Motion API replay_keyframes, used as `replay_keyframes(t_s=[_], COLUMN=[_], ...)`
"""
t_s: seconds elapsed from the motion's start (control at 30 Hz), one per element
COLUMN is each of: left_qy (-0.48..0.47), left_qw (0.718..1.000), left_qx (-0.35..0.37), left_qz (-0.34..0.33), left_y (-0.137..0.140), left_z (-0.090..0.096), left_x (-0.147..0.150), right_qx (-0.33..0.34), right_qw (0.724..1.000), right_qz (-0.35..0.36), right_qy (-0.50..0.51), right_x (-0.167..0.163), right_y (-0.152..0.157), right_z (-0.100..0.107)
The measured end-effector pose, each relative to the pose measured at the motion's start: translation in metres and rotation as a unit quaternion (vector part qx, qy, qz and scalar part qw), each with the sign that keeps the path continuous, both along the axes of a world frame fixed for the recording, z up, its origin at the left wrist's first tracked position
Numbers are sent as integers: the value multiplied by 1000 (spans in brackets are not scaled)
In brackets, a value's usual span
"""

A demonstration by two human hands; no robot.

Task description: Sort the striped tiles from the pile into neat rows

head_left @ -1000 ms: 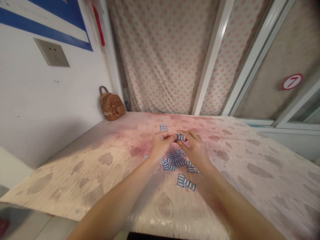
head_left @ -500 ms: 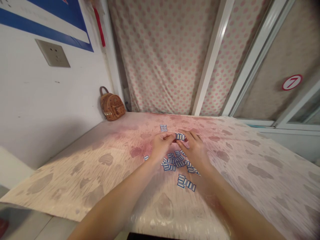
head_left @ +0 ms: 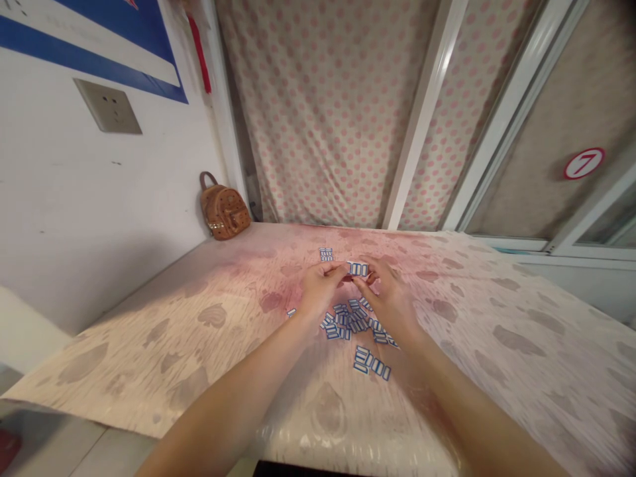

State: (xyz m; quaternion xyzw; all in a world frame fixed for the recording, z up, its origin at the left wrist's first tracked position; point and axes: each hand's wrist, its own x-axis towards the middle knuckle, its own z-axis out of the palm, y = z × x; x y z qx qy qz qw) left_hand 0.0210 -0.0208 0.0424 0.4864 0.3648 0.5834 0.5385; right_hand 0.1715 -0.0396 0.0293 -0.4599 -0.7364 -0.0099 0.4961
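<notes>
A small strip of blue-edged pale labels [head_left: 358, 269] is held up over the far middle of the table. My left hand [head_left: 322, 286] pinches its left end between thumb and fingers. My right hand [head_left: 390, 291] is closed about its right end, with the thumb below and a fingertip at the upper edge. Beneath and nearer to me lies a loose pile of similar label pieces [head_left: 342, 321], partly covered by my right hand and wrist. What the print on the labels says is too small to read.
Closer to me lies a separate cluster of label pieces [head_left: 371, 363]. A neat block of labels [head_left: 326, 254] lies beyond my left hand, and a single piece [head_left: 291, 313] beside my left wrist. A brown mini backpack [head_left: 226, 211] stands at the back left of the patterned tablecloth [head_left: 209, 358].
The strip has tipped slightly, and more of its pale upper edge shows. My right fingers have shifted a little around its right end. My left hand keeps its pinch.
</notes>
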Motion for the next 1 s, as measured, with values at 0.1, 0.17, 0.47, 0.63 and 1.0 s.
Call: replay_keyframes(t_s=[0.1,0.17,0.47,0.63,1.0], left_qy=[14,27,131,151,168], left_qw=[1000,999,986,981,971], left_qx=[22,35,103,121,128], left_qz=[0,-6,-6,-7,111], left_y=[2,4,15,14,35], left_z=[0,-1,-2,-2,0], left_x=[0,-1,-10,-11,-32], right_qx=[-70,-113,-159,-167,-315], right_qw=[991,981,961,957,937], right_qz=[39,74,115,114,150], right_qy=[103,142,193,210,2], right_x=[0,1,1,1,5], right_y=[2,3,7,9,-1], right_z=[-2,-2,-2,-7,9])
